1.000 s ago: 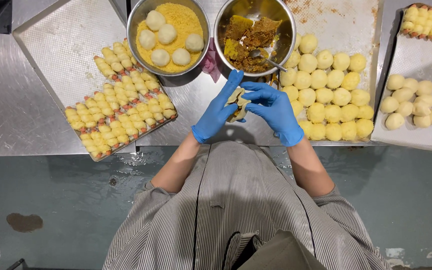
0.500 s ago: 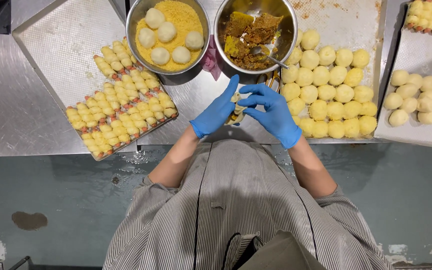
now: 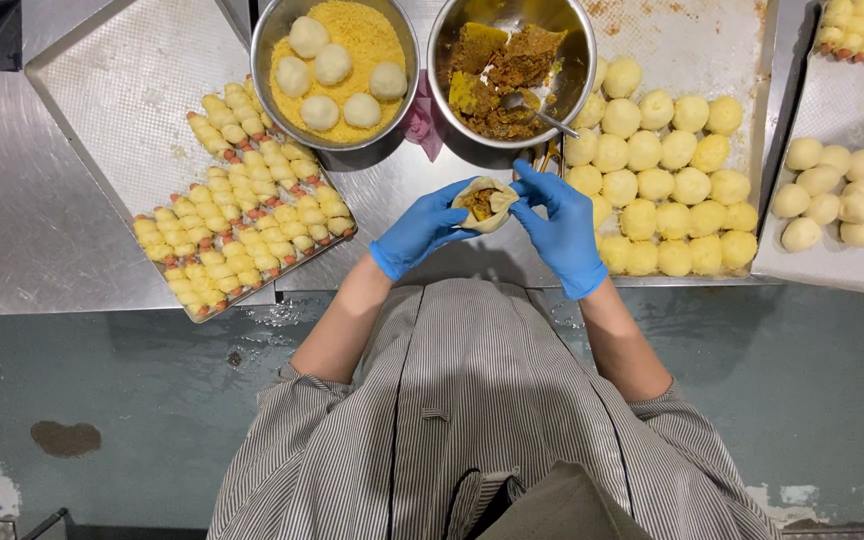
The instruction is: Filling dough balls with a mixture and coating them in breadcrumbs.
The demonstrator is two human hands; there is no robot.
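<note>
Left hand (image 3: 422, 228) at nine o'clock and right hand (image 3: 559, 222) at three, both pinching the filled dough (image 3: 487, 204); best sealed gently, edges gathered evenly over the filling.

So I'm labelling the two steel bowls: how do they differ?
The left bowl holds yellow crumbs with six pale dough balls on top; the right bowl holds brown filling with a spoon in it and no balls. Both are round metal bowls, side by side.
</note>
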